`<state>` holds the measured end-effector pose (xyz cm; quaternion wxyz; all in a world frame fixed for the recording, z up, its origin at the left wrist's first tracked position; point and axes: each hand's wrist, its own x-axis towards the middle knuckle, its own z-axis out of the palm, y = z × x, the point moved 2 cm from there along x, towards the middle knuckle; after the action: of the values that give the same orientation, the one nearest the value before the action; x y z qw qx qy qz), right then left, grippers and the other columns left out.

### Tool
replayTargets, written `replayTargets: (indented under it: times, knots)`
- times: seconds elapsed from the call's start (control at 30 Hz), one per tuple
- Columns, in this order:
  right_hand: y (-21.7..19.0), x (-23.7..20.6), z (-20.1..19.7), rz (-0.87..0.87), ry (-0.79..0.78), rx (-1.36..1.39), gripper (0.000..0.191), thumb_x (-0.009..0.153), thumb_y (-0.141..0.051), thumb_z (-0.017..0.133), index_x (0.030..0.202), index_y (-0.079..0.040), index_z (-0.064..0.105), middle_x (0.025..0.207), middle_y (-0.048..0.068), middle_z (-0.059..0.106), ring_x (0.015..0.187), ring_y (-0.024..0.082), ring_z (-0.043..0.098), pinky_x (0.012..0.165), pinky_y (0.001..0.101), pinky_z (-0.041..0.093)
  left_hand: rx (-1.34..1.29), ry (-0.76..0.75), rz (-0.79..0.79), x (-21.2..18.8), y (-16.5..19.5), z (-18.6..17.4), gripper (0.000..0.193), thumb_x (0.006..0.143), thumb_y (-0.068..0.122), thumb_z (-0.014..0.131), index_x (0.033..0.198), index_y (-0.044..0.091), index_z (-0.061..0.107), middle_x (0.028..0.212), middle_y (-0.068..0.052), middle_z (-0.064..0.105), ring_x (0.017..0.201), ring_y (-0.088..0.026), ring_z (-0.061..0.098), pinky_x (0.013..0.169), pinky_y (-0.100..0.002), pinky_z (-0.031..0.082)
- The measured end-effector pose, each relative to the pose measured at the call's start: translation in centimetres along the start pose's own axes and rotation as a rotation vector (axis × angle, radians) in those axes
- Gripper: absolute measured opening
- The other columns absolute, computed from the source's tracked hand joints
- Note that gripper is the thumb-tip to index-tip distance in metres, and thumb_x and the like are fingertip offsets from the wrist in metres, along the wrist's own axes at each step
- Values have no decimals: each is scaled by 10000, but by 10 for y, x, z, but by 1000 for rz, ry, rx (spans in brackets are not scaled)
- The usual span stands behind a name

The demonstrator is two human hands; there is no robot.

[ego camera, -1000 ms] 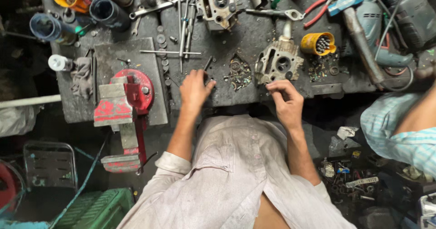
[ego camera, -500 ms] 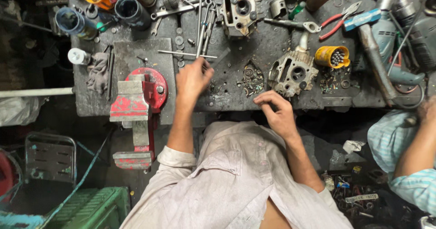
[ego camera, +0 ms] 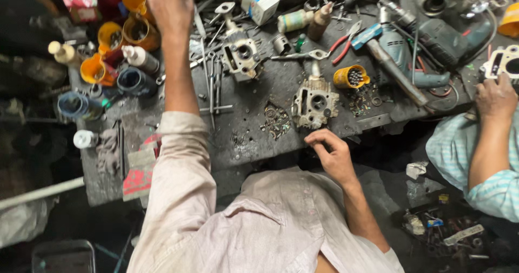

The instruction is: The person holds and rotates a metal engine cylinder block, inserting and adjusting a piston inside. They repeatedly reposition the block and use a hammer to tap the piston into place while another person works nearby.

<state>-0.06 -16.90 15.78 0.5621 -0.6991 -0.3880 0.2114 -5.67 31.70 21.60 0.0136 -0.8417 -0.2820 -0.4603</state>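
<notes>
Now | left hand spread (empty) | right hand curled, empty | yellow cup: bits

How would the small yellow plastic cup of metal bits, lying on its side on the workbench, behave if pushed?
The small yellow plastic cup is round and on its side, so it would probably roll. Its open mouth would likely spill more bits; some already lie beside it. The metal contents probably make it heavy for its size.

yellow cup | red vise | blue-green drill | dark grey workbench | pale striped sleeve
</notes>
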Motion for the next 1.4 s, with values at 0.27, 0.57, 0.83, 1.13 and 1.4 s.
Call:
replayTargets:
  times: [0.27,0.57,0.83,1.13,1.4]
  knots:
    - [26,-6,-38,125,109,-14,151,920,90,603,989,3,705,1004,50,709,898,116,653,814,252,525,-470,37,144,-2,82,-47,188,1101,61,773,1206,26,621,1100,-121,686,969,-256,676,892,-406,523]
    - [54,22,-63,216,95,150,154,973,47,607,1092,3,694,1025,42,737,949,85,665,854,236,540,-903,-530,-507,-146,173,-8,218,1039,119,672,1250,66,655,1065,-65,725,943,-116,674,847,-274,556]
    - [64,37,-101,243,142,108,146,984,0,614,1105,-3,695,1022,49,757,967,99,698,875,252,556,-1161,-741,-645,-186,231,96,384,1078,248,578,1379,12,544,1281,-113,707,1204,-166,651,1053,-287,488]
    - [84,3,-165,245,39,138,230,1010,-57,598,1228,-7,648,1066,75,738,1012,112,696,898,262,549,-1221,-1010,-885,-152,303,169,499,1075,448,445,1195,-5,617,1058,-119,737,885,-181,693,803,-333,570]
    - [112,6,-211,277,134,206,227,1022,-84,619,1234,-5,644,1084,74,737,1030,133,702,901,289,561,-1370,-1027,-1036,-158,310,180,452,1124,416,391,1142,7,581,993,-143,691,759,-240,723,697,-370,636]
